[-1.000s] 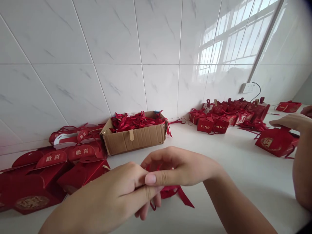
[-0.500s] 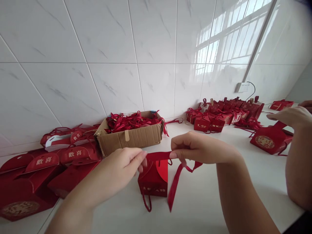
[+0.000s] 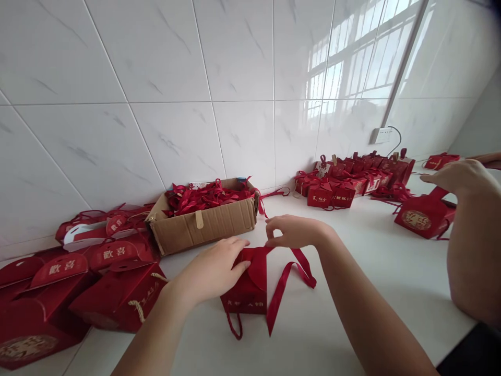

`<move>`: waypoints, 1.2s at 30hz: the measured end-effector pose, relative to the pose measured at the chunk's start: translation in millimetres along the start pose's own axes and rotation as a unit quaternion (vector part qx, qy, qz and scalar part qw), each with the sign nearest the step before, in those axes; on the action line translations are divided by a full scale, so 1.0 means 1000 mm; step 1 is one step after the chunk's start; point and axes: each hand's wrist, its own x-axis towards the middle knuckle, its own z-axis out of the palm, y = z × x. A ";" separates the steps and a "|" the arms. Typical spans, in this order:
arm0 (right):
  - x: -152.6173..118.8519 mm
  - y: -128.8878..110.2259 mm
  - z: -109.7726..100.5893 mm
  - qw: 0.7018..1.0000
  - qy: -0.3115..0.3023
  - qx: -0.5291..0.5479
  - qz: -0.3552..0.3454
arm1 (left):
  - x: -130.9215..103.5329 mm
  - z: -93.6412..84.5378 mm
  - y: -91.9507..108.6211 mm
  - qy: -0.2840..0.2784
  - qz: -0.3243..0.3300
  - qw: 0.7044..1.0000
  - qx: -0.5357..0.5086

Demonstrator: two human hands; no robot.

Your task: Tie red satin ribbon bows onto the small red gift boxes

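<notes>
A small red gift box (image 3: 248,300) with gold lettering stands upright on the white counter in front of me. My left hand (image 3: 219,266) lies over its upper left side, fingers stretched toward the back and thumb apart from them. Above the box's right edge, my right hand (image 3: 291,231) pinches a red satin ribbon (image 3: 276,292) between thumb and forefinger. The ribbon's loose length loops down beside the box onto the counter. A red cord handle (image 3: 235,326) hangs at the box's front. My left hand hides part of the box's top.
A cardboard box (image 3: 211,230) full of red ribbons stands by the tiled wall. Larger red boxes (image 3: 113,297) crowd the left. Several small finished-looking boxes (image 3: 329,196) line the back right. At far right, another person's hand (image 3: 469,180) is over a red box (image 3: 425,214).
My left hand has let go of the ribbon and spread over the box top. My right hand has moved slightly left, keeping its pinch on the ribbon. The view has shifted a little.
</notes>
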 end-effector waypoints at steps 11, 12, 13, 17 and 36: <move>-0.017 -0.003 -0.012 0.986 0.080 0.131 -0.062 | -0.007 -0.003 -0.008 -0.032 -0.008 0.999 -0.006; -0.018 -0.003 -0.013 0.988 0.078 0.119 -0.063 | -0.007 -0.004 -0.008 -0.035 -0.010 0.999 -0.010; -0.019 -0.003 -0.014 0.990 0.073 0.105 -0.062 | -0.008 -0.005 -0.008 -0.039 -0.014 0.999 -0.016; -0.021 0.003 -0.015 0.996 0.012 0.082 -0.044 | -0.008 -0.006 -0.007 -0.054 -0.024 0.998 -0.022; -0.011 -0.008 -0.007 0.992 0.002 0.118 -0.041 | -0.006 -0.005 -0.001 -0.046 -0.017 0.999 0.005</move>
